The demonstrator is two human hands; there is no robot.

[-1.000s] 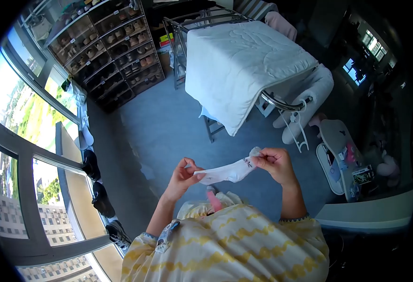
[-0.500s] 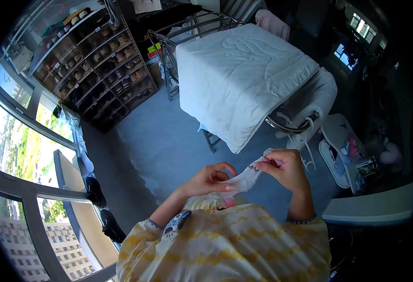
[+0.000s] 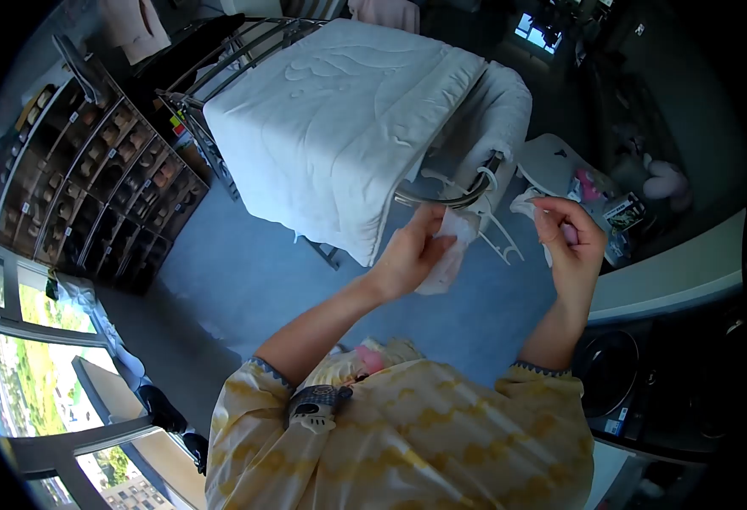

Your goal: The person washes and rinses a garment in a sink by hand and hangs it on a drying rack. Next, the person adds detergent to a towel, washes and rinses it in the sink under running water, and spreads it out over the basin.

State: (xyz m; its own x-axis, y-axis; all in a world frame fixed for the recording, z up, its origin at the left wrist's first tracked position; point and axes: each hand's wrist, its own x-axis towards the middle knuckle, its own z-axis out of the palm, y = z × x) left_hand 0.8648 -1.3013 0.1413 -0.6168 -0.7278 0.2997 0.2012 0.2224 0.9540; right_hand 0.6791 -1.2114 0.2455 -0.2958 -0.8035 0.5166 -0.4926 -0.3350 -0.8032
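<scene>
My left hand (image 3: 409,255) is closed on a thin white sock (image 3: 452,263) that hangs down from the fingers, just in front of the drying rack's curved metal rail (image 3: 450,201). To the right, my right hand (image 3: 576,246) pinches a second small white sock (image 3: 524,204) between thumb and fingertips. A gap separates the two hands. White plastic hangers (image 3: 503,242) hang from the rail's end between them. Over the rack lies a white quilt (image 3: 331,110), with its quilted pattern showing on top.
A rolled white quilt (image 3: 505,106) rests at the rack's right end. Beyond my right hand stands a light-coloured table (image 3: 548,161) with small items and a pink plush toy (image 3: 667,183). A shoe rack (image 3: 93,170) stands left, above windows (image 3: 33,382). Lower right is a round-doored appliance (image 3: 607,374).
Both hands have moved up and forward towards the rail and spread apart. The white fabric stretched between them before now shows as separate pieces, one in each hand. My view has turned right.
</scene>
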